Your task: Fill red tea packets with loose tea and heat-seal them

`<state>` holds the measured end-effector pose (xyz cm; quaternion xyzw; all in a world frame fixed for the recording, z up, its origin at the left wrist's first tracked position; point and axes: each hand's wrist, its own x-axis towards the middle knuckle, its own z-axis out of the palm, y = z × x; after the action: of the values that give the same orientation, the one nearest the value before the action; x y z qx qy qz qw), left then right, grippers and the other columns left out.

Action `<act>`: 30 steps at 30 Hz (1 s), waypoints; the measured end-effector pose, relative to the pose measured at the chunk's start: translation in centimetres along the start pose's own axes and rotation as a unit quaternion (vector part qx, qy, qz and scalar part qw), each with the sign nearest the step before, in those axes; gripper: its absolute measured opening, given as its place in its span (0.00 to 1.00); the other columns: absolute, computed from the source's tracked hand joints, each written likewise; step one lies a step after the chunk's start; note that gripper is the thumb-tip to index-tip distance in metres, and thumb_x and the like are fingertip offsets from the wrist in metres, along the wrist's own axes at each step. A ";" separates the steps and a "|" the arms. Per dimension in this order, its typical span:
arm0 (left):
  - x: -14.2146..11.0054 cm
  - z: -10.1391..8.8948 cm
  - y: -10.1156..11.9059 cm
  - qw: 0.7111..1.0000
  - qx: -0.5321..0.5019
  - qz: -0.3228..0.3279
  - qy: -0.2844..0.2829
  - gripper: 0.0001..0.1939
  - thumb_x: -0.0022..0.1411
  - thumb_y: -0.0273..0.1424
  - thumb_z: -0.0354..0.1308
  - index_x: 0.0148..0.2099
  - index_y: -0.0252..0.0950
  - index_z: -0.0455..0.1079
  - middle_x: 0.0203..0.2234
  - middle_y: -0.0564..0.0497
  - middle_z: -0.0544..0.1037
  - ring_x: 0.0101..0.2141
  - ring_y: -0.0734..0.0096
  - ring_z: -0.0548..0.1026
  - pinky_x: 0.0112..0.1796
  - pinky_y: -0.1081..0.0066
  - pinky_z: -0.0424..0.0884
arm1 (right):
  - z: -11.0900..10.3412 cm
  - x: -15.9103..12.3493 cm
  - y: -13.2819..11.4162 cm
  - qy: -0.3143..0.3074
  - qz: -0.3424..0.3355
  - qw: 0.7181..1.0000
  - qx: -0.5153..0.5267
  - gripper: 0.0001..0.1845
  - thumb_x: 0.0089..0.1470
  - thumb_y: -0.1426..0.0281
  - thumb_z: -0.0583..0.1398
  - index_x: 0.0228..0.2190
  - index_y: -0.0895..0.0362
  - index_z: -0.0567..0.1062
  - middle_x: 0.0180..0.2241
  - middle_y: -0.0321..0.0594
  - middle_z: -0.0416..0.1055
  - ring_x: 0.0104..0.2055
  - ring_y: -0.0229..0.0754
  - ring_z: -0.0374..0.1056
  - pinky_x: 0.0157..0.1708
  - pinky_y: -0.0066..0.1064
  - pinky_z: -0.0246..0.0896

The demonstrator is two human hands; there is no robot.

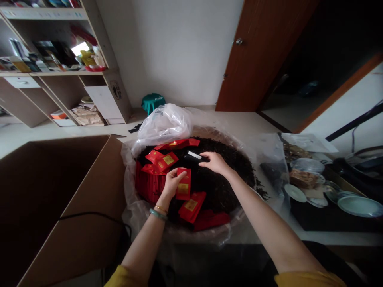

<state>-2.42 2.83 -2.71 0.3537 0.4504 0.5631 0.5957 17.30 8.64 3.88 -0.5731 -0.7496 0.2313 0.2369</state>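
My left hand (171,182) pinches a small red packet (183,190) with a gold emblem, held upright by its upper edge. My right hand (218,163) grips a black handheld object (189,158) with a white strip on top; its exact kind I cannot make out. Both hands are over a heap of dark loose leaves, which look like tea (227,187), in a large clear plastic bag (166,124). Several more red packets (167,160) lie on the leaves, with a tight row of them (151,186) at the left. Others rest below my left hand.
A big open cardboard box (89,215) stands at the left, a black cable (95,214) across its side. At the right, a dark tray (311,219) carries pale dishes (359,205). Behind are a shelf unit (110,59), a green-covered stool (153,103) and a brown door (254,59).
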 end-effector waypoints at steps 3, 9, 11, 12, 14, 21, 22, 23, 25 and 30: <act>0.2 -0.2 -0.1 0.999 -0.014 0.008 0.027 0.21 0.38 0.40 0.71 0.35 0.33 0.76 0.24 0.53 0.79 0.24 0.73 0.74 0.28 0.74 0.69 | 0.3 0.3 1.0 0.043 -0.007 0.993 -0.114 0.25 0.45 0.73 0.66 0.47 0.59 0.74 0.46 0.48 0.74 0.48 0.50 0.69 0.49 0.40 0.63; 0.2 0.0 -0.1 0.998 -0.049 -0.009 0.043 0.21 0.40 0.42 0.70 0.33 0.32 0.76 0.22 0.52 0.78 0.22 0.75 0.72 0.26 0.75 0.67 | 2.8 -1.0 -0.6 0.154 -0.078 0.981 -0.089 0.14 0.51 0.68 0.63 0.41 0.59 0.77 0.39 0.47 0.76 0.41 0.48 0.69 0.43 0.39 0.63; 0.1 0.0 0.0 0.998 -0.049 -0.006 0.040 0.20 0.41 0.43 0.69 0.32 0.32 0.76 0.22 0.52 0.78 0.21 0.75 0.72 0.25 0.75 0.67 | 3.9 -1.6 -1.9 0.105 -0.110 0.988 0.008 0.11 0.50 0.65 0.64 0.35 0.58 0.78 0.32 0.42 0.76 0.34 0.42 0.70 0.37 0.32 0.65; 0.1 0.0 0.1 0.998 -0.049 -0.003 0.037 0.20 0.41 0.43 0.69 0.32 0.32 0.76 0.22 0.52 0.78 0.21 0.74 0.72 0.25 0.75 0.66 | 4.4 -1.8 -2.6 0.080 -0.111 0.990 0.045 0.08 0.49 0.66 0.64 0.32 0.57 0.78 0.29 0.40 0.76 0.31 0.40 0.70 0.34 0.30 0.64; 0.0 0.0 0.1 0.998 -0.053 -0.001 0.029 0.20 0.41 0.43 0.69 0.32 0.32 0.76 0.21 0.52 0.77 0.21 0.74 0.72 0.25 0.75 0.66 | 4.9 -2.0 -3.5 0.050 -0.089 0.990 0.093 0.05 0.47 0.67 0.65 0.26 0.57 0.78 0.26 0.37 0.76 0.27 0.38 0.70 0.31 0.28 0.63; 0.2 -0.2 -0.2 0.998 -0.063 -0.015 0.020 0.22 0.44 0.48 0.65 0.29 0.31 0.74 0.22 0.50 0.78 0.22 0.70 0.72 0.27 0.71 0.66 | 4.2 -2.0 -3.6 0.015 -0.040 0.989 0.140 0.07 0.49 0.70 0.62 0.22 0.58 0.76 0.20 0.36 0.74 0.22 0.36 0.69 0.26 0.26 0.61; 0.3 -0.3 -0.1 0.997 -0.069 -0.019 0.008 0.24 0.47 0.49 0.63 0.31 0.31 0.75 0.24 0.48 0.79 0.24 0.68 0.74 0.29 0.70 0.67 | 4.0 -2.0 -3.3 0.002 -0.027 0.988 0.150 0.08 0.49 0.69 0.61 0.22 0.58 0.76 0.18 0.34 0.73 0.19 0.35 0.67 0.23 0.25 0.61; 0.3 -0.4 -0.1 0.997 -0.075 -0.025 -0.008 0.26 0.49 0.51 0.60 0.34 0.30 0.75 0.27 0.46 0.80 0.27 0.65 0.75 0.30 0.69 0.67 | 3.8 -1.9 -3.1 -0.010 -0.009 0.986 0.165 0.08 0.50 0.69 0.60 0.23 0.59 0.76 0.16 0.33 0.71 0.16 0.33 0.64 0.20 0.24 0.59; 0.5 -0.5 0.1 0.995 -0.085 -0.038 -0.034 0.32 0.55 0.55 0.52 0.44 0.30 0.74 0.34 0.43 0.81 0.32 0.61 0.77 0.33 0.68 0.68 | 3.2 -1.6 -2.9 -0.024 0.030 0.977 0.209 0.09 0.51 0.67 0.59 0.25 0.59 0.75 0.13 0.30 0.67 0.11 0.31 0.59 0.14 0.23 0.56; 0.7 -0.7 0.3 0.993 -0.106 -0.035 -0.026 0.38 0.61 0.55 0.40 0.59 0.31 0.63 0.43 0.39 0.78 0.39 0.57 0.78 0.36 0.66 0.69 | 1.9 0.5 -4.5 0.040 0.041 0.926 0.374 0.09 0.49 0.65 0.62 0.28 0.58 0.73 0.19 0.33 0.70 0.18 0.34 0.67 0.18 0.24 0.68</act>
<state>-3.19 3.55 -2.77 0.2869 0.3843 0.5774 0.6608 12.68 7.92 5.21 -0.4819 -0.5743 0.4812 0.4543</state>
